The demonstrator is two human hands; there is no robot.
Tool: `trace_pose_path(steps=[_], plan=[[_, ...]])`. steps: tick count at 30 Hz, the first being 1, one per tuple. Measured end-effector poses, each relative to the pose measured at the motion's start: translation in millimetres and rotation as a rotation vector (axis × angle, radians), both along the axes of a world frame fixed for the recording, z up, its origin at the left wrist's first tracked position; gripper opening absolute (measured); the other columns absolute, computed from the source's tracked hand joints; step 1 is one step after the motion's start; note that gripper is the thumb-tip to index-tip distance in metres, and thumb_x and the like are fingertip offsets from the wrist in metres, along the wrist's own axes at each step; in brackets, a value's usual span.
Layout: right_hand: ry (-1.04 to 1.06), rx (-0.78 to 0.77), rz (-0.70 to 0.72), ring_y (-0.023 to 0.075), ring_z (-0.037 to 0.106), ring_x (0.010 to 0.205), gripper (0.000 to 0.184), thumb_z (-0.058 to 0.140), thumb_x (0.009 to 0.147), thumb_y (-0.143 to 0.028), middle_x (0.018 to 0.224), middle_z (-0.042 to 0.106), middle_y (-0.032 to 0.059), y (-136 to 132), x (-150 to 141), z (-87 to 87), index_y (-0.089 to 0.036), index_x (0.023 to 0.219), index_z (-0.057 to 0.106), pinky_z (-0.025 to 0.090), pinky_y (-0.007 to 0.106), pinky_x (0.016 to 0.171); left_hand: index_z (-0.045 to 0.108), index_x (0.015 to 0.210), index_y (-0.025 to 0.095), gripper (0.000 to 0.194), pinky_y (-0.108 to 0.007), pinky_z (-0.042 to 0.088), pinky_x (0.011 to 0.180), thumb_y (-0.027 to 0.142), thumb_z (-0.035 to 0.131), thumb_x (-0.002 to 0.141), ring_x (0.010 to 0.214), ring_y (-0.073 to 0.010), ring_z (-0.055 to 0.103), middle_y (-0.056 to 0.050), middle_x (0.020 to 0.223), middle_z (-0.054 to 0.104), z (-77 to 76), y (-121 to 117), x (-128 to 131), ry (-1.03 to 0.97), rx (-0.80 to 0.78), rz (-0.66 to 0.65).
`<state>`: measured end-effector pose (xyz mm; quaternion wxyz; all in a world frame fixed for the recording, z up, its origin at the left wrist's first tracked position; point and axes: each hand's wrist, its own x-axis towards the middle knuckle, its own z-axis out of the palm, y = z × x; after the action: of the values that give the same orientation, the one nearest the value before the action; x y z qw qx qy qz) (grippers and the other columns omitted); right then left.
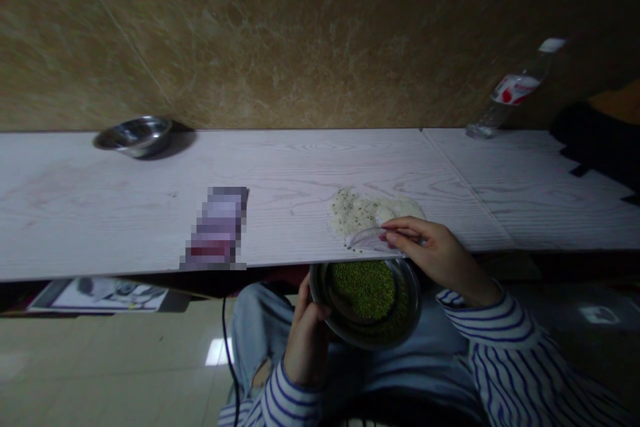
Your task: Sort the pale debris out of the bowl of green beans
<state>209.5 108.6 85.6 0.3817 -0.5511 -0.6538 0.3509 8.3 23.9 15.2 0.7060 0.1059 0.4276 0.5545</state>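
My left hand [311, 327] is closed around the left rim of a metal bowl [407, 327], held just below the table's front edge. Green mung beans [367, 290] lie in the bowl. Above it, my right hand [433, 247] pinches a clear, thin plastic piece with a curved edge [373, 239]; its exact kind I cannot make out. That piece rests at or just over the near side of a spread pile of white rice [355, 213] on the table. Dark specks, which look like beans, are scattered through the rice, mostly on its left.
A second metal bowl [135, 137] stands at the back left of the white table [290, 160]. Left of the rice lies a pixelated flat object [217, 227]. At the back right are a clear bottle [513, 90] and a dark bag-like object [600, 133]. A black cable [227, 340] hangs down.
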Motion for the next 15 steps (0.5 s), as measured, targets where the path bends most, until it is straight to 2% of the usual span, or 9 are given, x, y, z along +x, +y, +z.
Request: trace_pose_path(steps=[5,10,15], plan=[[0.023,-0.006,0.003,0.0214,0.075,0.083,0.022,0.067,0.082,-0.035,0.092,0.079,0.007,0.8,-2.4,-2.6,-0.02,0.096,0.074,0.063,0.035,0.075,0.061,0.124,0.026,0.059,-0.036,0.049,0.077,0.02,0.063,0.066,0.097,-0.0266,0.062,-0.005,0.109,0.07,-0.5,-0.2,-0.9,-0.008,0.009,-0.001],[0.03,-0.014,0.029,0.0212,0.075,0.086,0.021,0.066,0.083,-0.033,0.093,0.078,0.0066,2.8,-3.7,-4.0,-0.021,0.098,0.074,0.063,0.035,0.079,0.062,0.122,0.025,0.058,-0.04,0.05,0.085,0.019,0.062,0.065,0.104,-0.0283,0.061,-0.005,0.11,0.07,1.5,0.0,-0.8,-0.019,-0.007,0.015],[0.047,-0.01,0.01,0.0221,0.075,0.085,0.024,0.067,0.083,-0.036,0.091,0.078,0.0077,5.3,-3.5,-4.7,-0.019,0.098,0.073,0.063,0.038,0.079,0.062,0.122,0.024,0.058,-0.036,0.048,0.081,0.018,0.062,0.065,0.104,-0.0275,0.06,-0.005,0.112,0.07,0.0,0.3,-1.4,-0.028,0.014,0.01]])
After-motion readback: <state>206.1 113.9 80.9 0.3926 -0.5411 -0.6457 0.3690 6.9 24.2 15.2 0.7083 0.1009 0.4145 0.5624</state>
